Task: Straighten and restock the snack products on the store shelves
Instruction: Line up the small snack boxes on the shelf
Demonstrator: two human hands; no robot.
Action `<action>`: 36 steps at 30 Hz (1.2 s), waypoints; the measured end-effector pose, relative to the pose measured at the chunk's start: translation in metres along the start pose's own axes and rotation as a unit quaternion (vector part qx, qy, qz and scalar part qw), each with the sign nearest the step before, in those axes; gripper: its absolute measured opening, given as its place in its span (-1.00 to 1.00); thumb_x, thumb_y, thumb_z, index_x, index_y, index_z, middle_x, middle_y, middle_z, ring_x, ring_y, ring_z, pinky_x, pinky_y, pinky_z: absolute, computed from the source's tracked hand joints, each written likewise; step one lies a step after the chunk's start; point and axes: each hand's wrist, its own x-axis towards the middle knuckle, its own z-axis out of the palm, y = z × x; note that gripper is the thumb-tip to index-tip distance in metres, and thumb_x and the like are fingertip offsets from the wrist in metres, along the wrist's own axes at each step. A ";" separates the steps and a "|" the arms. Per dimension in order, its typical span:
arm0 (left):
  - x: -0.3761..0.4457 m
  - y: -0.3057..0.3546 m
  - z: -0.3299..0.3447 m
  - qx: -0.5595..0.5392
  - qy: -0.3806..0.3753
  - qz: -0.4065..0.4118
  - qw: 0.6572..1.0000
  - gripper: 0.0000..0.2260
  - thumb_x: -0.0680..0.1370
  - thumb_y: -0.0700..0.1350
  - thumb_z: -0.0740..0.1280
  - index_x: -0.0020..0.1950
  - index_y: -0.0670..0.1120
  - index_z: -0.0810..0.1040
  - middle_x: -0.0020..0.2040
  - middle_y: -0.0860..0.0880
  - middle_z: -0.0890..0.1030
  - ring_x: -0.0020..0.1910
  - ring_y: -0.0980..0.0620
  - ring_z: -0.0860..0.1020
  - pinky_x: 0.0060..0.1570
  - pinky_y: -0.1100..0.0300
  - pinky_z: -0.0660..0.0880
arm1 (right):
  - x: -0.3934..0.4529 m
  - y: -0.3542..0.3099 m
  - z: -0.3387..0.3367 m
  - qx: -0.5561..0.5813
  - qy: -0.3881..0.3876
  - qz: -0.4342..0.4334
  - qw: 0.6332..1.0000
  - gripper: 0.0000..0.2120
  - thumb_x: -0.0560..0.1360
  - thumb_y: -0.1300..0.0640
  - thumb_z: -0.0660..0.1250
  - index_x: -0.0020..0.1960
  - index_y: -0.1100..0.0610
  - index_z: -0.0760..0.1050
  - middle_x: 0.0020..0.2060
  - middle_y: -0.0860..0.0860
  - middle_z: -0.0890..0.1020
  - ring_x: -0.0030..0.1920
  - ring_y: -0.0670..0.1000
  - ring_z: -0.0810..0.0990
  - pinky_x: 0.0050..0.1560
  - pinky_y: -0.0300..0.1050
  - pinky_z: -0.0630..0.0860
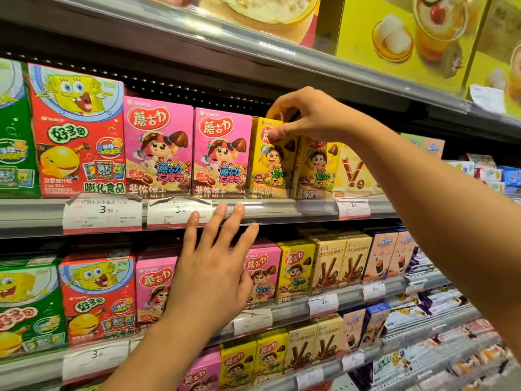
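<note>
two pink boxes [188, 149] read "蘑古力".

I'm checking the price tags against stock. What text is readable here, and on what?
"蘑古力" on the pink box, and on the yellow box pinched by the right hand.
"好多鱼" and "膨化食品" on the red box.
"3.90" on the left price tag.
"3.80" on the next tag.
Fine print: too small.

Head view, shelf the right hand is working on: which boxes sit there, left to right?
Green box → red cartoon box → two pink boxes → yellow box pinched by the right hand → second yellow box → cream stick-biscuit box.
</note>
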 end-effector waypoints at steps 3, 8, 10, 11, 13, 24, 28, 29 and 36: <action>-0.001 0.000 0.001 0.002 -0.003 -0.002 1.000 -0.36 0.44 0.10 0.29 0.53 0.03 0.37 0.60 -0.09 0.24 0.61 -0.20 0.14 0.51 -0.35 0.07 | -0.002 0.000 0.001 0.014 0.003 -0.001 1.000 -0.61 0.43 -0.28 0.47 0.11 -0.05 0.60 -0.04 -0.03 0.67 -0.02 -0.01 0.64 -0.04 -0.02 0.57; -0.001 0.000 0.002 0.004 0.006 -0.001 1.000 -0.36 0.45 0.10 0.29 0.53 0.03 0.37 0.60 -0.10 0.24 0.61 -0.20 0.13 0.52 -0.34 0.06 | -0.009 0.001 -0.005 0.012 0.013 0.003 1.000 -0.64 0.45 -0.24 0.47 0.10 -0.03 0.62 -0.02 0.00 0.67 -0.02 0.00 0.64 0.01 0.04 0.58; -0.001 0.001 0.001 0.008 0.006 -0.001 1.000 -0.37 0.46 0.11 0.28 0.54 0.02 0.37 0.60 -0.10 0.24 0.61 -0.20 0.13 0.51 -0.34 0.05 | -0.012 0.000 -0.006 0.011 0.018 0.010 1.000 -0.64 0.46 -0.25 0.45 0.11 -0.03 0.63 -0.01 0.00 0.68 -0.01 -0.01 0.65 0.03 0.05 0.59; 0.000 0.001 0.001 0.008 0.006 -0.002 1.000 -0.37 0.46 0.11 0.27 0.54 0.02 0.37 0.60 -0.10 0.24 0.61 -0.20 0.14 0.51 -0.34 0.05 | -0.014 0.000 -0.005 0.010 0.021 0.010 1.000 -0.63 0.47 -0.26 0.43 0.13 -0.03 0.63 0.01 -0.01 0.68 0.01 -0.02 0.65 0.03 0.02 0.60; 0.000 0.001 0.001 0.011 0.004 -0.003 1.000 -0.37 0.46 0.12 0.24 0.54 0.02 0.37 0.60 -0.11 0.24 0.61 -0.21 0.13 0.52 -0.34 0.03 | -0.016 -0.003 -0.002 -0.012 0.029 0.006 0.999 -0.60 0.50 -0.26 0.39 0.20 -0.02 0.62 0.06 -0.05 0.66 0.06 -0.06 0.63 0.05 -0.07 0.59; -0.003 -0.006 0.003 0.012 0.030 0.017 0.999 -0.36 0.46 0.14 0.15 0.53 -0.02 0.39 0.60 -0.13 0.25 0.60 -0.21 0.16 0.53 -0.32 0.01 | -0.096 -0.022 0.055 -0.053 0.327 -0.078 0.940 -0.76 0.55 0.15 0.33 0.17 0.21 0.60 0.04 0.05 0.67 0.05 0.00 0.63 0.06 -0.01 0.59; 0.002 -0.002 0.001 0.010 0.045 0.013 0.999 -0.30 0.38 0.09 0.29 0.53 -0.04 0.39 0.59 -0.16 0.27 0.57 -0.25 0.19 0.51 -0.32 0.00 | -0.162 -0.061 0.169 0.000 0.303 -0.158 0.940 -0.81 0.47 0.24 0.35 0.03 0.30 0.63 -0.07 0.18 0.66 -0.10 0.21 0.59 -0.11 0.12 0.51; 0.002 -0.001 0.001 0.011 0.046 0.016 0.999 -0.26 0.33 0.06 0.39 0.52 -0.06 0.40 0.58 -0.17 0.27 0.56 -0.27 0.20 0.50 -0.33 0.01 | -0.176 -0.073 0.198 0.028 0.267 -0.155 0.951 -0.78 0.46 0.24 0.36 0.06 0.30 0.63 -0.03 0.20 0.65 -0.06 0.23 0.59 -0.08 0.13 0.51; -0.009 -0.019 0.001 0.032 0.039 0.077 0.996 -0.39 0.46 0.06 0.30 0.50 -0.08 0.43 0.59 -0.22 0.26 0.52 -0.36 0.26 0.41 -0.36 0.15 | -0.225 -0.119 0.299 0.240 0.215 -0.006 0.947 -0.42 0.44 0.29 0.39 0.44 0.30 0.40 0.36 0.22 0.48 0.39 0.19 0.44 0.42 0.06 0.39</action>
